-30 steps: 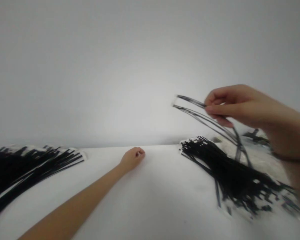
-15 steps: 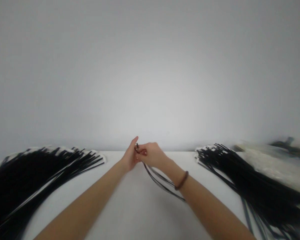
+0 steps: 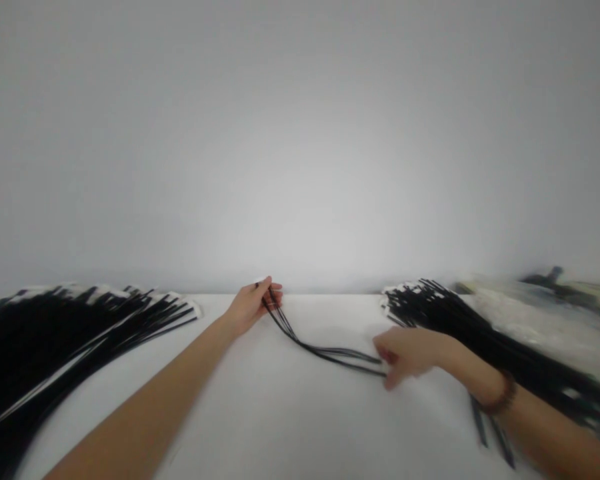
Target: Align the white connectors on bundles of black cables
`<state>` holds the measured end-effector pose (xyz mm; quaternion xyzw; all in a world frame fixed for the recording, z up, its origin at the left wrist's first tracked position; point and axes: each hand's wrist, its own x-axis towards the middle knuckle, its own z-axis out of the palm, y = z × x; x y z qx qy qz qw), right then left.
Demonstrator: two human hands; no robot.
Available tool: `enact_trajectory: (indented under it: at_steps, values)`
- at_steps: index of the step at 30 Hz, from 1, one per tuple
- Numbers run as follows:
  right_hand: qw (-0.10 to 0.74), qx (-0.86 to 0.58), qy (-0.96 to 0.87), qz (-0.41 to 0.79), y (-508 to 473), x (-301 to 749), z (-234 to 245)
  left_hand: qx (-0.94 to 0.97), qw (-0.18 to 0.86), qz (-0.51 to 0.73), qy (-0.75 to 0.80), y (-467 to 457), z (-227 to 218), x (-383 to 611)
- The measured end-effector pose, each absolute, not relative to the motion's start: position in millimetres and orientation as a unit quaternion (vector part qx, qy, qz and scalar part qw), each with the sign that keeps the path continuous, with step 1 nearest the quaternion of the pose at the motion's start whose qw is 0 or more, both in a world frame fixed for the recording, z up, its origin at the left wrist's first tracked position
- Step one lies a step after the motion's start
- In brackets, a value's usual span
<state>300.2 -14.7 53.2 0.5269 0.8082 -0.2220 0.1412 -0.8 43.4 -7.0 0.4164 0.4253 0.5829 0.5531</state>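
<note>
Several thin black cords [image 3: 325, 351] sag in a loose bundle between my two hands, above the white table. My left hand [image 3: 253, 304] is closed on one end of them, pinching with the thumb, and a short dark tip shows past its fingers. At the other side my right hand [image 3: 413, 353], slightly blurred, has its fingers closed round the cords, whose far ends are hidden behind it. A dark bracelet [image 3: 503, 393] circles my right wrist.
A large pile of black cords [image 3: 70, 347] with white ends lies on the left. Another such pile [image 3: 480, 340] lies on the right, partly behind my right arm. Beyond it is clear plastic wrapping [image 3: 535, 313]. A plain pale wall [image 3: 300, 147] rises behind the white table [image 3: 260, 413].
My right hand has moved away from my left, to the right and nearer, and the cords now stretch between them. My left hand keeps hold of its end.
</note>
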Motion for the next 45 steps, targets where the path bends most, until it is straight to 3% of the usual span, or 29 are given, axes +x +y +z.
enact_trajectory:
  at_steps: [3,10,15,21,32,45]
  values:
    - [0.089,0.513,0.805,-0.283,-16,311,46,0.455,0.495,0.585,0.455,44,-10,2]
    - [-0.144,0.490,0.657,-0.554,20,253,25,0.565,0.332,0.539,0.529,40,-14,10]
    - [-0.281,0.527,0.570,-0.564,49,186,7,0.585,0.282,0.525,0.550,39,-14,11]
    - [-0.404,0.467,0.562,-0.550,71,146,-6,0.565,0.287,0.539,0.555,44,-18,8]
    - [-0.552,0.299,0.454,-0.633,103,162,-27,0.584,0.414,0.533,0.451,77,-15,27]
    - [-0.577,0.276,0.436,-0.633,100,163,-26,0.523,0.470,0.577,0.415,82,-21,28]
